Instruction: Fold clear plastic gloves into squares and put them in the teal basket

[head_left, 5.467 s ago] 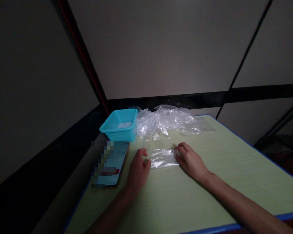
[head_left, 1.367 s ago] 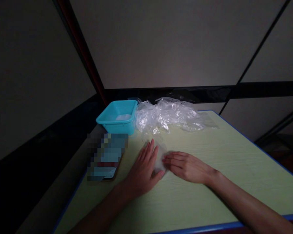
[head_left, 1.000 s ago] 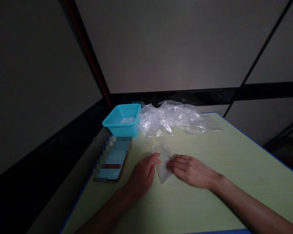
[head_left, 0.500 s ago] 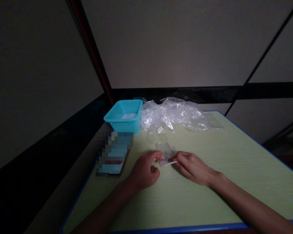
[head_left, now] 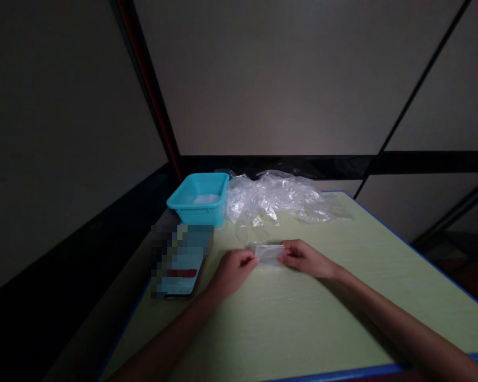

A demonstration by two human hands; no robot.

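Just now both my hands are pinching one small piece of clear plastic film (head_left: 270, 256), which is stretched between them. My left hand (head_left: 234, 269) has its end caught between thumb and curled forefinger; my right hand (head_left: 306, 258) grips the opposite end the same way, its other fingers bent in behind. The film looks folded, with pale straight edges lined up along its top, and I cannot tell whether its lower edge touches the green table (head_left: 302, 323) under my hands. Just beyond my fingertips lie some faint, clear curved outlines (head_left: 241, 232), too thin to make out properly. Farther out past both hands sprawls a crumpled heap of clear plastic (head_left: 279, 197), shiny and loose, trailing off beyond my right hand. Left of that heap, and farther away than my left hand, sits a turquoise basin (head_left: 200, 216) with something white (head_left: 207, 199) lying inside. Nearer, to the left of my left hand, a phone-like device (head_left: 189, 260) lies flat, screen up, partly blurred out by blocks.
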